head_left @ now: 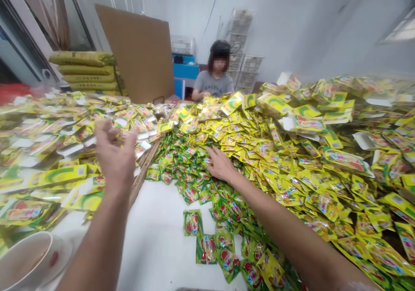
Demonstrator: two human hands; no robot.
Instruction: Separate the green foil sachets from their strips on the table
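My left hand (116, 152) is raised over the heap of small yellow boxes (61, 176) on the left. Its fingers are slightly smeared by motion, but they are apart with nothing visible between them. On the other side, my right hand (221, 163) rests on the pile of green packets (184, 159) with watermelon pictures. Those fingers are stretched out over the packets, and I see nothing held in them. Yellow packets (275, 170) of the same size spread just to the right of that hand. Several green packets lie loose on the white tabletop (155, 239).
A wooden strip (144, 170) divides the boxes from the packets. A cup (26, 260) of liquid stands at the lower left. More boxes (343, 157) are heaped on the right. Across the table sits a person (214, 81), near a cardboard sheet (139, 53) and stacked yellow sacks (87, 72).
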